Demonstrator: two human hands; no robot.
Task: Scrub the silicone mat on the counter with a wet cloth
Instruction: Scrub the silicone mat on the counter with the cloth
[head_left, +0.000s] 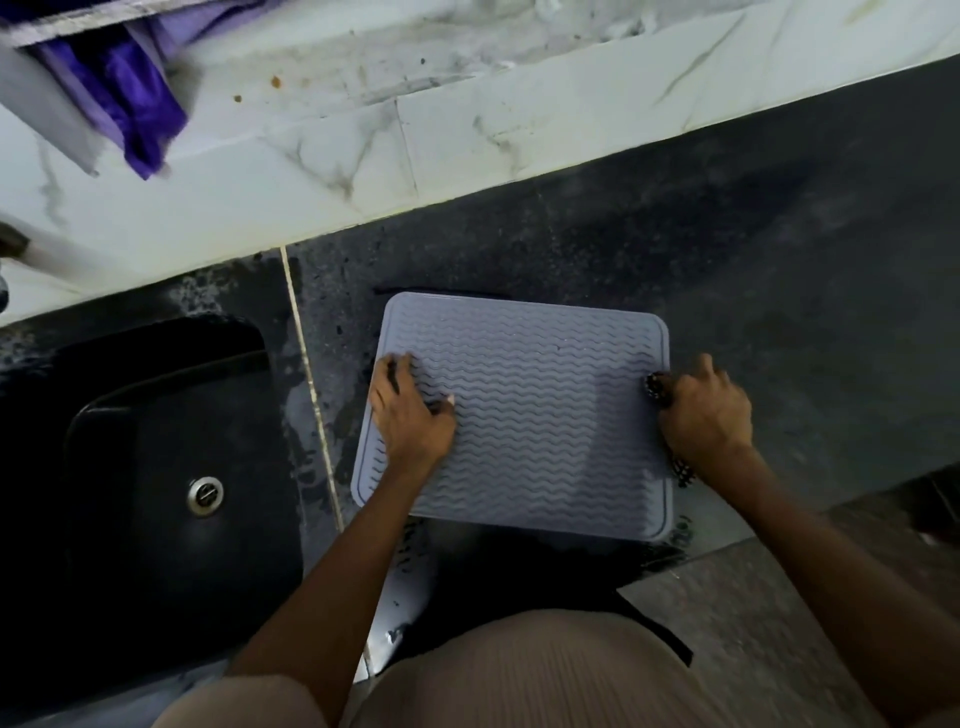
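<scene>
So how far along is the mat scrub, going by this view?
Done: the grey silicone mat lies flat on the dark counter beside the sink. In hand: the left hand presses its left side, and the right hand grips a dark speckled cloth at its right edge. Left: most of the ridged surface; no suds show.

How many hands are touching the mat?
2. The left hand rests on the mat's left side. The right hand, gripping a dark cloth, is at its right edge.
</scene>
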